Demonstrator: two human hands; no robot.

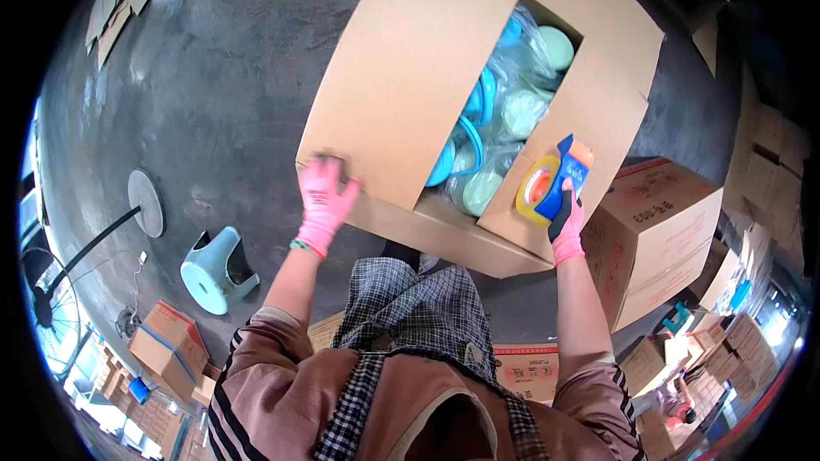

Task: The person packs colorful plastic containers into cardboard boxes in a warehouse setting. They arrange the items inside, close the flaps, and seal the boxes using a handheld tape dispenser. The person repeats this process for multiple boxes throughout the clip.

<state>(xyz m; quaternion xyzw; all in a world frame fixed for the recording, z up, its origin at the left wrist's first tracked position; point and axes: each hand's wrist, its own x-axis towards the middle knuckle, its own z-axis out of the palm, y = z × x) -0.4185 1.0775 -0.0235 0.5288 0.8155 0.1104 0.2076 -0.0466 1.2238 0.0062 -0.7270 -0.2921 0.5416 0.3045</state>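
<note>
A large brown cardboard carton (401, 85) stands in front of me, its top flaps partly apart. Through the gap show light green and blue plastic items (521, 113), several of them in clear bags; their exact kind is hard to tell. My left hand (325, 203), in a pink glove with dark fingertips, rests on the carton's near left corner, fingers spread and slightly blurred. My right hand (566, 226), gloved alike, grips a blue tape dispenser (564, 183) with an orange end over the right flap. A yellowish tape roll (536, 188) sits on the dispenser.
A second printed carton (653, 222) stands close at the right. On the dark floor to the left are a light blue stool (213, 273) and a round-based stand (147, 203). More cartons (168, 341) are at lower left. Another person (675, 401) is far off at lower right.
</note>
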